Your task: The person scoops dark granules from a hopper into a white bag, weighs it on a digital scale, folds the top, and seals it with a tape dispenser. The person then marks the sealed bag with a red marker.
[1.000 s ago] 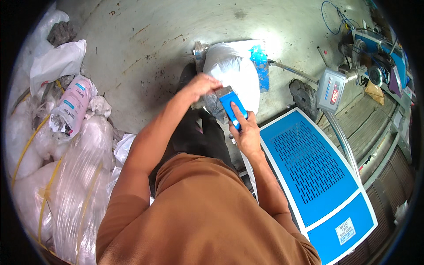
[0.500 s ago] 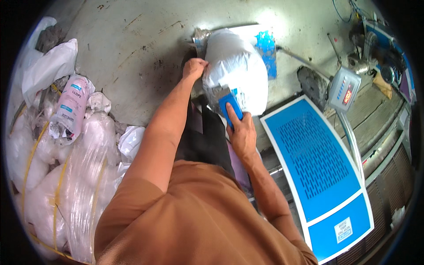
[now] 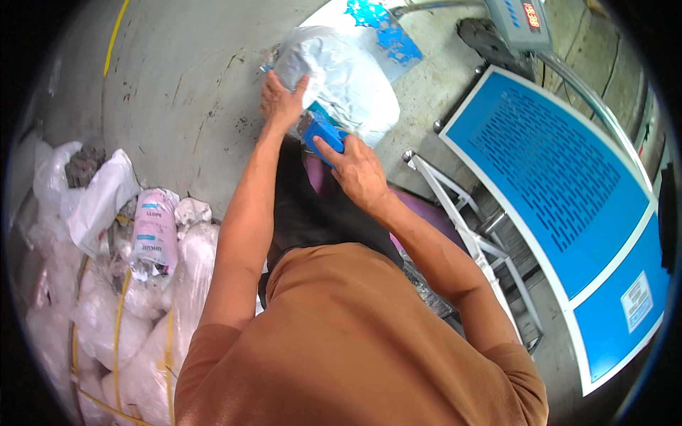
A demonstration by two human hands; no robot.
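A full, silvery-white plastic bag [image 3: 355, 78] rests in front of me on a flat plate with worn blue paint [image 3: 398, 46]. My left hand [image 3: 282, 103] lies against the bag's near left side, its fingers apart and thumb raised. In my right hand [image 3: 359, 167] is a blue handheld tool [image 3: 324, 137], my fingers closed round it. Its front end is at the near side of the bag, beside a teal patch. What the tool's tip touches cannot be made out.
At right stands a blue slotted panel [image 3: 490, 142] with a white frame, and a white metal frame [image 3: 444, 188] beside it. A grey scale display [image 3: 517, 21] is on a pole at the upper right. Strapped clear plastic bundles [image 3: 106, 312] and a pink-white sack [image 3: 155, 231] fill the left.
My left hand has gone from a pinch at the bag's edge to spread fingers against its side. The right hand and blue tool have moved left along the bag. The view has shifted.
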